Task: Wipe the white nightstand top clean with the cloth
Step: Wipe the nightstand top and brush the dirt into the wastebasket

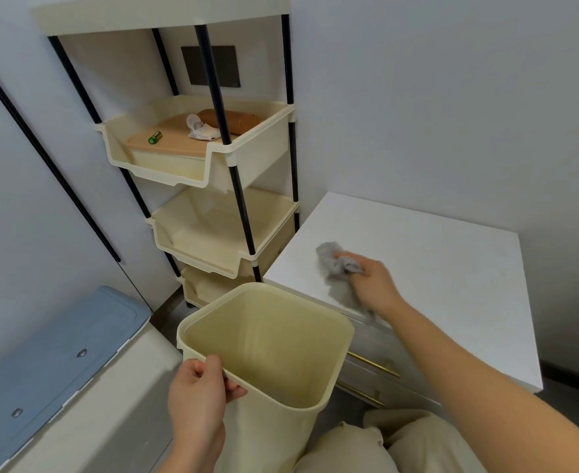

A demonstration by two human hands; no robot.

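While my right hand (371, 285) is bunched around the grey cloth (335, 264), pressing it onto the white nightstand top (434, 268) near its left front corner, my left hand (197, 394) is pinching the near rim of a cream plastic bin (274, 349), thumb inside and fingers curled over the outside. The bin sits just left of the nightstand's front, lower than the top (it looks empty from up here). The cloth is a bit blurry, but part of it sticks out past my fingers toward the far left. Below the nightstand's front edge you can see a couple of brass drawer handles (375, 363). Further left and farther back is a cream shelf rack (196, 158) with black poles; its upper tray holds a small green battery (155, 137), a crumpled white wrapper (201, 129) and a brown roll-shaped thing (230, 121). Near left, a box with a blue lid (49, 356).
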